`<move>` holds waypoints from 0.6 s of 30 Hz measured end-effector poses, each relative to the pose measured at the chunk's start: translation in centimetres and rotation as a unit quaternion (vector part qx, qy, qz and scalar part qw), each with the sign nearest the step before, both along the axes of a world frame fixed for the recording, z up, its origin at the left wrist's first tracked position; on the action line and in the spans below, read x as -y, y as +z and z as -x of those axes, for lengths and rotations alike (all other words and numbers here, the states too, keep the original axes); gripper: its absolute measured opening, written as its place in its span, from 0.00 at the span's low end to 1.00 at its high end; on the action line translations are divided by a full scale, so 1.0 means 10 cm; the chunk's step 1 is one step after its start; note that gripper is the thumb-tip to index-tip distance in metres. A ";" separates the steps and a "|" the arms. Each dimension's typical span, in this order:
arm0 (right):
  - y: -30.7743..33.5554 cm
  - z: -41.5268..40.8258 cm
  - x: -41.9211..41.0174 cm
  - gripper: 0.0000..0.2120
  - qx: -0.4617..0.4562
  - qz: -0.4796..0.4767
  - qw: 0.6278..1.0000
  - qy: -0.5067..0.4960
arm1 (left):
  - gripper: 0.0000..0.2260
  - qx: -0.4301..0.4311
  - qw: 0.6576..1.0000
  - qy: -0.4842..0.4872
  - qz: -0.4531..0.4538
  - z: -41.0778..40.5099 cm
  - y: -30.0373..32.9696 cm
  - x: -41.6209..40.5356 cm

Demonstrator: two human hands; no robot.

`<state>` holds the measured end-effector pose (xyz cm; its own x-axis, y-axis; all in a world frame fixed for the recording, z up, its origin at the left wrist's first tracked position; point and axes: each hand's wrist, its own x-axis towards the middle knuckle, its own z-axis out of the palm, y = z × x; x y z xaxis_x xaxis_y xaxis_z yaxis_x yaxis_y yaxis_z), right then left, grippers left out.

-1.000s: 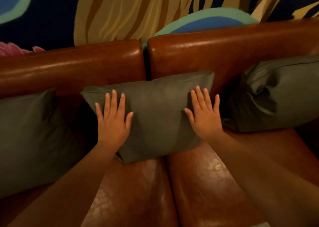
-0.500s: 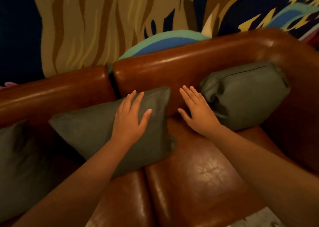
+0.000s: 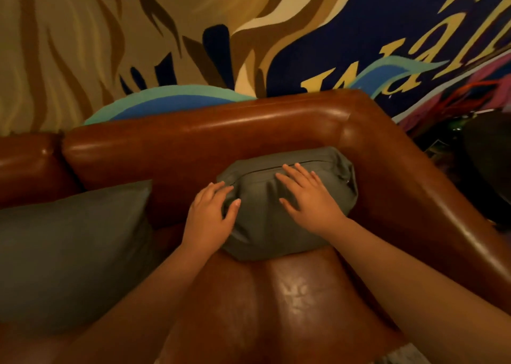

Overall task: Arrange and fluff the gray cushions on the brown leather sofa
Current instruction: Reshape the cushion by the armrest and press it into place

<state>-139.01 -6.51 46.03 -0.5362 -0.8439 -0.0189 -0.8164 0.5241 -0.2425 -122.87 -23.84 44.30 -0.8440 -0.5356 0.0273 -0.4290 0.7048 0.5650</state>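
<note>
Cushions of gray fabric are the job, and the one under the hands is the crumpled end cushion (image 3: 287, 208), wedged into the corner where the backrest meets the armrest of the brown leather sofa (image 3: 210, 139). It is slumped and bunched, with its zipper seam turned up toward the camera just beyond the fingertips.

The left hand (image 3: 211, 214) cups the cushion's near-left edge, fingers bent over the rounded side and thumb pressing into the front face; it grips the fabric lightly rather than pinching it. The right hand (image 3: 307, 197) lies flat on top with fingers straight and spread, pressing down, holding nothing.

A second gray cushion (image 3: 74, 253) leans against the backrest well out to the left of the left hand, apart from both hands and looking smooth and squared.

Judging by this, the step in hand is the reshaping of the corner cushion, which has only just begun: contact is made, but the cushion is not yet plumped. The next move likely calls for both hands to take opposite sides, lift it clear of the corner, squeeze or pat the filling even, turn the zipper edge down or back, and stand it upright against the backrest.
</note>
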 end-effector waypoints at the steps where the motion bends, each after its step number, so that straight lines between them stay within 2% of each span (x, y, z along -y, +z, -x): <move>1: -0.01 0.08 -0.03 0.26 0.004 -0.004 1.000 0.002 | 0.20 0.005 1.000 0.007 -0.004 0.06 -0.02 -0.01; 4: -0.07 0.31 -0.05 0.25 0.026 -0.010 1.000 -0.008 | 0.18 0.028 0.999 0.029 -0.012 0.18 -0.11 0.05; 7: -0.17 0.51 -0.10 0.22 0.048 0.028 0.998 -0.020 | 0.17 0.049 0.998 0.039 -0.023 0.26 -0.25 0.17; 11: -0.20 0.90 -0.30 0.20 0.063 0.078 0.992 -0.082 | 0.17 0.029 0.999 0.018 -0.012 0.49 -0.24 0.23; 14: -0.21 1.17 -0.50 0.19 0.101 0.058 0.985 -0.130 | 0.17 0.010 1.000 -0.018 -0.004 0.84 -0.14 0.13; 18: -0.33 1.45 -0.62 0.20 0.139 0.014 0.981 -0.131 | 0.20 -0.005 0.996 -0.089 0.021 1.48 -0.08 -0.21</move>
